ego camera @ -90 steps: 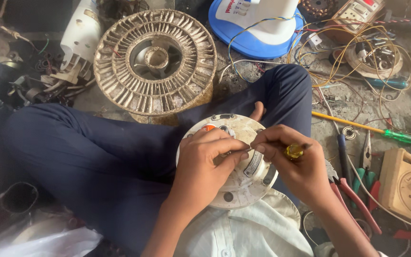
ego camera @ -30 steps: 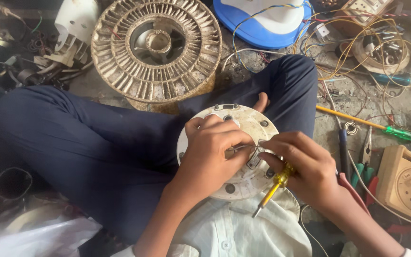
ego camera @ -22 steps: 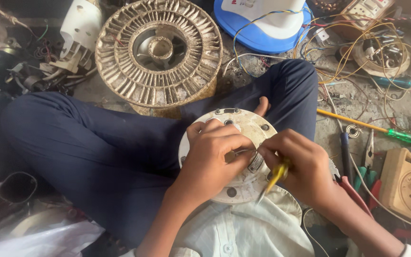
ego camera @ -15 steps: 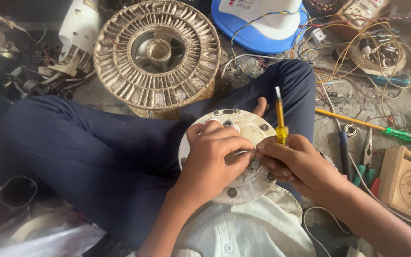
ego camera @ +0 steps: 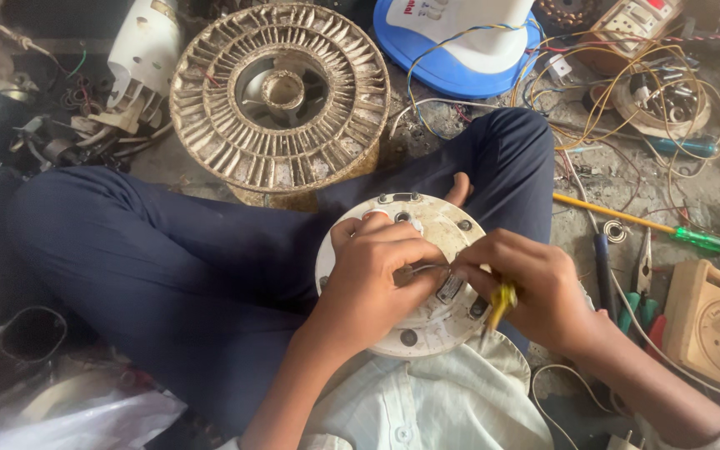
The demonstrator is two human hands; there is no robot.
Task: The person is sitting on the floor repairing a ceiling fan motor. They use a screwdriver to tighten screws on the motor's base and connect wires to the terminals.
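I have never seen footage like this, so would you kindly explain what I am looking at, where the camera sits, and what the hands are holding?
There is no machine here: the camera is worn on a person's head and looks down at their own lap and hands as they sit cross-legged. The left hand steadies a round white motor cover on the lap. The right hand grips a yellow-handled tool, probably a screwdriver, at the cover's centre. On the floor lie a large ribbed metal disc, a blue and white fan base, tangled wires and a green-handled screwdriver.

two hands (ego camera: 377,275), one round motor cover (ego camera: 443,225), one finned rotor (ego camera: 281,92), two screwdrivers (ego camera: 502,302)
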